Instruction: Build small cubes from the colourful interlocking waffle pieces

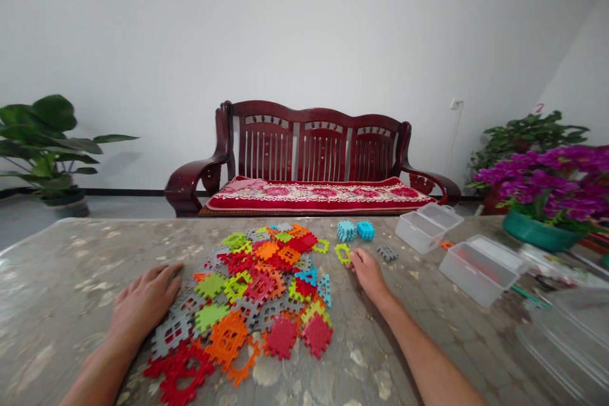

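Note:
A heap of interlocking plastic building tiles (226,336) in red, orange, grey, blue and yellow-green is spread over the middle of the table. My left hand (148,297) lies flat at the heap's left edge, its fingers stretched out and holding nothing. Right of the heap, my right hand (368,271) is closed, fingertips at the edge of a yellow-green frame tile (342,254). Another yellow-green tile (322,246) lies between it and the heap. Beyond my right hand stand two blue tile stacks (346,231), and grey tiles (387,253) lie to its right.
Two clear plastic boxes (480,273) stand open on the right, the nearer with something reddish inside. A green pot of purple flowers (542,228) and a clear container (571,336) are farther right. Behind the table (61,279) is a wooden bench (314,139).

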The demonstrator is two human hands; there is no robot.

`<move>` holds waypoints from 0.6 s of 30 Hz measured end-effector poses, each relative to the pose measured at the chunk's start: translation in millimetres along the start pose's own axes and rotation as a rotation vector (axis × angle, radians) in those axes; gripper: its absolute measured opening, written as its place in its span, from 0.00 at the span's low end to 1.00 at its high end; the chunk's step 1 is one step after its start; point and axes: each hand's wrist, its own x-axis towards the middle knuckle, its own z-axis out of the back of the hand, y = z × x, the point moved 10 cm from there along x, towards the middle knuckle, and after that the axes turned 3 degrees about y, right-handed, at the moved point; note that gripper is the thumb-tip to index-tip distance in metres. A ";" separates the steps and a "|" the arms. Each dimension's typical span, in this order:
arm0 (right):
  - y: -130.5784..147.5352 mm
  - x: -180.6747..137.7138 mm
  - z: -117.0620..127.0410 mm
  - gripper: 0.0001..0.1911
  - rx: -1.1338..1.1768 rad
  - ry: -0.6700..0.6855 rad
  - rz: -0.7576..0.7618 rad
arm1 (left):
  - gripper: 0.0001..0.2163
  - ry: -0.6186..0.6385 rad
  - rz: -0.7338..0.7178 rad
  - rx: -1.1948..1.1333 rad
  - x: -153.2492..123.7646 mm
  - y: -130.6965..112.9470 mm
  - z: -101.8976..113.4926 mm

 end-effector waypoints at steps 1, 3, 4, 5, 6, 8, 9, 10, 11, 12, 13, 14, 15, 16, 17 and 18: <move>-10.0 2.6 2.2 0.19 0.045 0.006 -0.071 | 0.25 0.002 0.002 0.001 0.4 0.4 -0.1; -24.3 5.9 8.8 0.21 0.073 0.006 -0.163 | 0.26 0.003 -0.006 -0.004 1.0 0.1 -0.5; -28.1 6.8 13.8 0.21 0.054 -0.009 -0.182 | 0.26 0.001 -0.011 -0.008 1.4 0.0 -0.9; -29.5 7.1 19.3 0.20 0.018 -0.032 -0.183 | 0.26 -0.001 -0.015 -0.012 1.6 -0.1 -1.3; -28.3 6.8 24.4 0.20 -0.030 -0.058 -0.167 | 0.26 -0.003 -0.016 -0.013 1.8 0.1 -1.7; -19.1 4.2 30.4 0.18 -0.149 -0.105 -0.101 | 0.26 -0.008 -0.010 -0.009 1.9 1.0 -2.4; -12.2 2.0 30.6 0.18 -0.210 -0.117 -0.059 | 0.26 -0.009 -0.005 -0.008 1.9 1.4 -2.5; -4.7 -0.4 28.6 0.19 -0.265 -0.118 -0.018 | 0.26 -0.011 -0.001 -0.008 1.8 1.8 -2.4; 2.9 -3.0 25.2 0.20 -0.317 -0.108 0.020 | 0.26 -0.012 0.001 -0.010 1.6 1.9 -2.1; 9.8 -5.5 21.2 0.21 -0.364 -0.094 0.051 | 0.25 -0.014 0.000 -0.014 1.4 1.8 -1.7; 15.3 -7.6 17.2 0.24 -0.408 -0.077 0.070 | 0.25 -0.016 -0.002 -0.020 1.3 1.5 -1.1; 19.2 -9.3 13.8 0.26 -0.449 -0.061 0.077 | 0.25 -0.016 -0.005 -0.026 1.1 1.2 -0.7; 21.6 -10.6 11.0 0.28 -0.485 -0.046 0.075 | 0.25 -0.017 -0.008 -0.032 1.0 1.0 -0.3; 22.8 -11.4 9.1 0.29 -0.515 -0.035 0.066 | 0.24 -0.021 -0.013 -0.037 0.9 0.7 0.2; 23.2 -11.8 7.8 0.29 -0.539 -0.028 0.056 | 0.24 -0.028 -0.016 -0.042 0.7 0.4 0.8; 23.4 -12.1 7.1 0.29 -0.559 -0.027 0.048 | 0.24 -0.032 -0.017 -0.046 0.7 0.4 1.0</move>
